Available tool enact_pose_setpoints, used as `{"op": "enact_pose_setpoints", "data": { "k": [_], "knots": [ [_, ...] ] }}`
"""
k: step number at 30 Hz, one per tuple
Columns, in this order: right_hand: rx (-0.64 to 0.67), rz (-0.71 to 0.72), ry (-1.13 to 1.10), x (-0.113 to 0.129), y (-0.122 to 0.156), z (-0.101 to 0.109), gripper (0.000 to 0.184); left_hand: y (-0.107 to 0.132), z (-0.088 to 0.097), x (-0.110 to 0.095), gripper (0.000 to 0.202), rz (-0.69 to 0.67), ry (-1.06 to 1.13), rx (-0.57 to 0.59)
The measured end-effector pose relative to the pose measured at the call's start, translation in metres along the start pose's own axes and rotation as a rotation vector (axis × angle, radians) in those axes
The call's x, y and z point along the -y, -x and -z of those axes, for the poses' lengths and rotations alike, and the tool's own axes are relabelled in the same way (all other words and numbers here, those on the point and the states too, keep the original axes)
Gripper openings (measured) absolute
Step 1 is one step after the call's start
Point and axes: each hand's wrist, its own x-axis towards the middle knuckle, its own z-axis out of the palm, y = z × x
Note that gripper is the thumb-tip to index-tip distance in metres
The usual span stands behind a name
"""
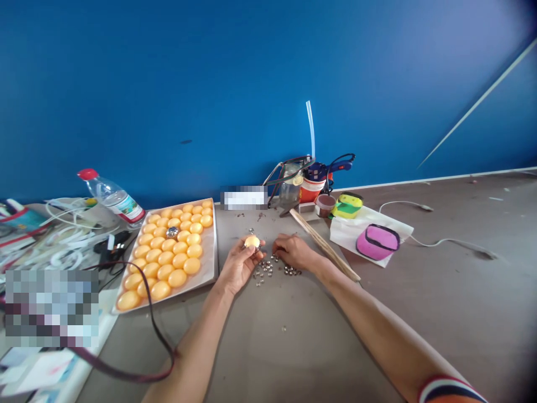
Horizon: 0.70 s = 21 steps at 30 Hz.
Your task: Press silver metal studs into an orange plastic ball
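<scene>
My left hand (240, 266) is closed around an orange ball (252, 242) with small shiny pieces on its lower side. Just to the right, my right hand (296, 252) rests low over the table with its fingers curled down, pinched at the edge of the loose shiny pieces (264, 270). What its fingertips hold, if anything, is hidden. More shiny pieces (292, 271) lie under the right wrist. At the left, a white tray (210, 274) carries rows of orange balls (165, 257); a ball covered in shiny pieces (172, 232) sits among them.
A wooden stick (325, 244) lies beyond my right forearm. Behind it stand a glass jar (289, 190), an orange-and-white container (312, 189) and a small brown tub (325, 206). Pink (378, 243) and yellow (348, 206) pouch-like items rest on white paper. Bottle (119, 201) and cables crowd the left.
</scene>
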Motion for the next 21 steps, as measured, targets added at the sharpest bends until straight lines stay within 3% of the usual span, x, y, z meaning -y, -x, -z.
{"op": "enact_pose_setpoints", "data": {
  "k": [4,13,17,21],
  "knots": [
    [-0.072,0.019,-0.113,0.0002,-0.0010,-0.0007,0.016,0.0006,-0.0003,-0.0006,0.027,0.004,0.002,-0.013],
    [-0.005,0.051,-0.042,-0.0008,-0.0013,-0.0059,0.013,0.0004,0.0003,-0.0003,0.025,0.004,-0.001,0.009],
    [-0.141,0.022,-0.181,0.0008,-0.0008,-0.0057,0.013,0.0017,-0.0010,-0.0016,0.025,0.007,-0.008,0.001],
    [-0.311,-0.164,-0.539,0.0087,-0.0017,-0.0033,0.009,0.0018,0.0001,-0.0011,0.030,0.024,0.003,-0.005]
  ]
}}
